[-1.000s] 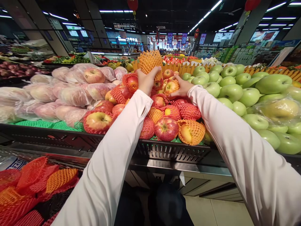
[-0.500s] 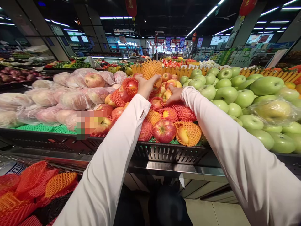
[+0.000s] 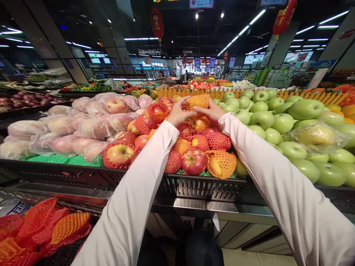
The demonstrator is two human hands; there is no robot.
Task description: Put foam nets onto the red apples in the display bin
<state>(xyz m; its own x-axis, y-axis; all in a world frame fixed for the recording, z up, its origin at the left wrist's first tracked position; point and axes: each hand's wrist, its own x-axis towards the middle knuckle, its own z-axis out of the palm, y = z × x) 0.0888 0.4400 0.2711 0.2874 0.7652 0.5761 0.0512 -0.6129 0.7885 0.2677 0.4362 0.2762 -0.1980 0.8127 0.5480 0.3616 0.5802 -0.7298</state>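
Under a dark supermarket ceiling [image 3: 210, 31]: a two-sided hold

A black slatted plastic tray [image 3: 205, 184] bears red-and-yellow apples [image 3: 194, 161], some in foam nets. Above them, the left hand [image 3: 179, 112] and right hand [image 3: 213, 110] grip an orange foam-mesh sleeve [image 3: 198, 101] from either side, fingers curled inward; whether fruit fills it cannot be told. Light, even pressure should spare the mesh from tearing. Both white-sleeved forearms [image 3: 135, 184] reach forward, converging at the sleeve.

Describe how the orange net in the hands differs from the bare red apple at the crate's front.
The orange net is textured mesh; the bare red apple has smooth, glossy skin. Left hand and right hand hold the net; the apple lies untouched, nearer the camera.
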